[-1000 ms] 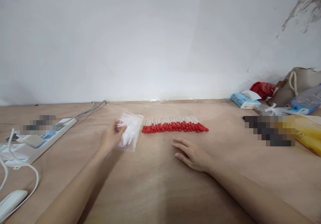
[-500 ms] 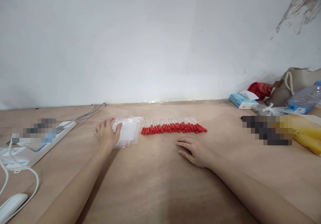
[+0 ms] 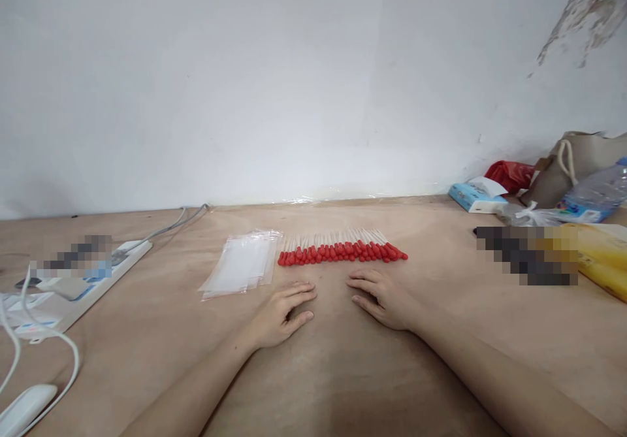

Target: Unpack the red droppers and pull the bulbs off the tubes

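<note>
My left hand (image 3: 281,314) rests on the wooden table with its fingers stretched out and nothing in them. Just beyond it lies a loose stack of clear plastic bags (image 3: 240,264) with whitish middles. My right hand (image 3: 381,298) also lies on the table, thumb and fingers apart, holding nothing. In front of both hands runs a row of thin pale sticks with red tips (image 3: 343,252), the red ends toward me and the pale ends toward the wall. Neither hand touches the sticks or the bags.
At left are a white power strip (image 3: 105,287), cables and a white device (image 3: 29,407). At right stand a blue tissue box (image 3: 477,196), a red bag (image 3: 510,174), a plastic bottle (image 3: 597,189) and a yellow packet (image 3: 605,260). Blurred patches cover some items. A white wall (image 3: 294,84) rises behind.
My left hand has left the bags and moved right and nearer to me, down onto the table. The bags are now uncovered. My right hand stays nearly where it was.
</note>
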Motion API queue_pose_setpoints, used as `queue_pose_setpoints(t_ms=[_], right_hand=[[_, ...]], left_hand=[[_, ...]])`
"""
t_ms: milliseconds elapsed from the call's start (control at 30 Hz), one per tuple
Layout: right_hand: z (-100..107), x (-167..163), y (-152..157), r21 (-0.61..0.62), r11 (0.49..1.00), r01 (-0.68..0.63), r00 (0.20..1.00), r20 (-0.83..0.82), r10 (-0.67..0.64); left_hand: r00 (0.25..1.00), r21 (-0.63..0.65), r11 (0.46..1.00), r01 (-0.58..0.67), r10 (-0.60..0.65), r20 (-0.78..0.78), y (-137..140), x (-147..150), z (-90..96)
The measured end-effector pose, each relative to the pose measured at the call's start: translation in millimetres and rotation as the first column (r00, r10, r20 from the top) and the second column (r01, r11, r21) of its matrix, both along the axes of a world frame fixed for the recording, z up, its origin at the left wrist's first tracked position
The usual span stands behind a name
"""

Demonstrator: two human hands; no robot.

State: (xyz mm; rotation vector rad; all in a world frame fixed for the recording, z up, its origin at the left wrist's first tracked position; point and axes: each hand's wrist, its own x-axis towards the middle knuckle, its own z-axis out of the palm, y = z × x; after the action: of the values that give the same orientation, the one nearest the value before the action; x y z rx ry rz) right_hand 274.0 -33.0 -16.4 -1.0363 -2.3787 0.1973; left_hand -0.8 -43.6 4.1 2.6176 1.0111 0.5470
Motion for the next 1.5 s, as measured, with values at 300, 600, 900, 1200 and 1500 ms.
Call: queue_pose_setpoints(t_ms=[300,600,900,1200,1500], right_hand=[[1.7,1.0,0.0,-0.02,1.0,-0.007,1.0,0.018,0.007],[2.8,0.1,-0.5,-0.01,1.0,-0.01,1.0,0.006,0.01],[-0.2,-4.5,-1.6,0.193,0.976,0.098,0.991,-0.109,-0.078],[6.8,-32.8,5.4,0.392,0.92,0.019,1.0,-0.016,-0.014],[3.3,-41.0,10.6,0.31,0.951,0.023,1.0,-0.005,-0.022]], left_hand=[[0.881,0.345,0.811,-0.472,0.438,0.176,45.2,-7.5,12.3],[0.811,0.192,0.807,-0.559,0.482,0.332,65.2,-8.4,5.8],[0.793,0.072,0.915,-0.398,0.303,0.529,35.7,-3.6,-1.2],[0.962,-0.022,1.0,0.009,-0.002,0.272,21.8,6.5,5.9],[0.989,0.113,0.991,-0.07,0.054,0.138,20.5,24.9,7.6]])
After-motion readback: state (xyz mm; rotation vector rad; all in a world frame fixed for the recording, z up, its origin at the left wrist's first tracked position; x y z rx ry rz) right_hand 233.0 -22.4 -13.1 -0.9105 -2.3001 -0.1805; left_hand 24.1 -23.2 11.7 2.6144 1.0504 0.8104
